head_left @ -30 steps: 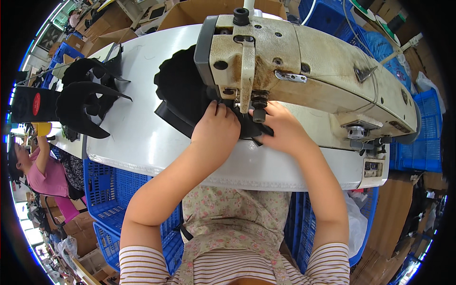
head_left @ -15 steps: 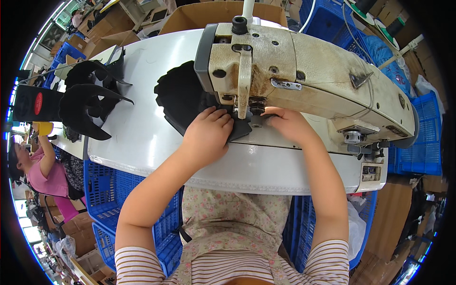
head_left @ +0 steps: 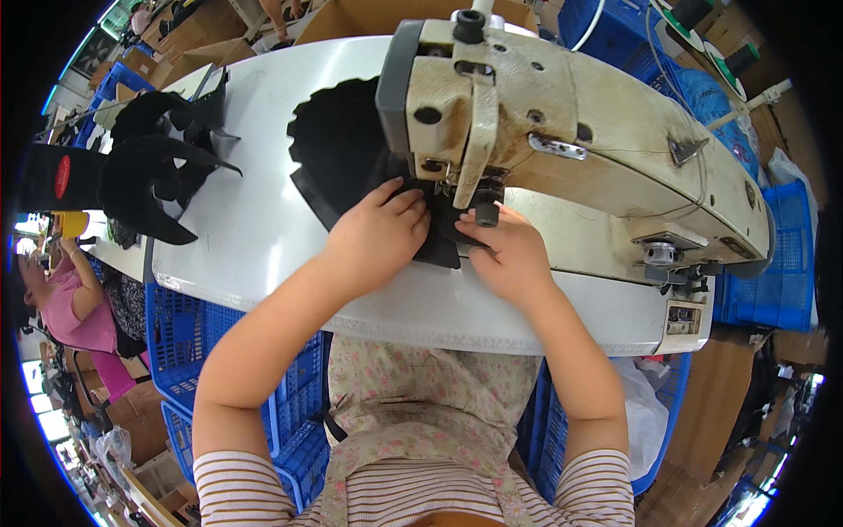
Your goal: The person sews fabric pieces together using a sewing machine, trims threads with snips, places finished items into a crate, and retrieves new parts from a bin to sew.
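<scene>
A: Entry, hands first. Your left hand (head_left: 379,235) lies flat, palm down, fingers loosely spread and barely curled, pressing the black fabric piece (head_left: 351,167) onto the white sewing table (head_left: 255,237). It pins the cloth; it does not grip it.

B: And the right?

A: Your right hand (head_left: 502,255) is half closed, fingertips resting on the near edge of the same piece, just right of the needle area. Whether thumb and finger pinch the edge, I cannot tell; the presser-foot assembly (head_left: 479,189) hides the contact.

B: Location of the piece?

A: Flat on the table, running under the head of the cream sewing machine (head_left: 571,140). Most of it fans out to the left and far side, with a scalloped far edge; the near corner sits between your two hands.

B: Handling estimate?

A: Judged soft and light, with some body: it lies smooth without bunching, so likely felt-like or foam-backed. It should slide easily on the smooth tabletop, so flat palm pressure suits it better than pinching. Hold close to the seam line, either side of the needle, fingers kept clear of the foot.

B: Surroundings?

A: A pile of similar black cut pieces (head_left: 154,171) sits well to the left on the table. Blue plastic crates (head_left: 237,369) stand below the near table edge. Another person in a pink top (head_left: 75,307) works at far left.
</scene>
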`<state>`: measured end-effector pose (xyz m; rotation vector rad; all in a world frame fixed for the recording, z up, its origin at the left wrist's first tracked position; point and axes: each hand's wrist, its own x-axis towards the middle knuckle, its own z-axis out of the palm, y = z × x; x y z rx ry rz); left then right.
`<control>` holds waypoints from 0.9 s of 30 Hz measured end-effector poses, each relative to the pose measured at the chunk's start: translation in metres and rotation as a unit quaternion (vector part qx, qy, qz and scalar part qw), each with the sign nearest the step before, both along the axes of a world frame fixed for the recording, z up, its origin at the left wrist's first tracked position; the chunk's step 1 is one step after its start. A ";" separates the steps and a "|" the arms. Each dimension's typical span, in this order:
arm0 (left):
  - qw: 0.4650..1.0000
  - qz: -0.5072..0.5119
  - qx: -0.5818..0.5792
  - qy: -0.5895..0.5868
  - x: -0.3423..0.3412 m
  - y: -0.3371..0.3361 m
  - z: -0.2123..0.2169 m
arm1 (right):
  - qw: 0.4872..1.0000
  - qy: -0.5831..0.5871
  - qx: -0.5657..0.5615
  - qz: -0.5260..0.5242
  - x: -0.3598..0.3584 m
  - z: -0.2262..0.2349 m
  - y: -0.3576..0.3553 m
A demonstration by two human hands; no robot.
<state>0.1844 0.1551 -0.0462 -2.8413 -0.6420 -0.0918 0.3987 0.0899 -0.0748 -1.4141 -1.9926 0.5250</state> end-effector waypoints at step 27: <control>0.998 -0.064 0.013 0.020 -0.009 0.022 0.004 | 0.994 -0.018 0.086 -0.065 -0.029 -0.011 -0.012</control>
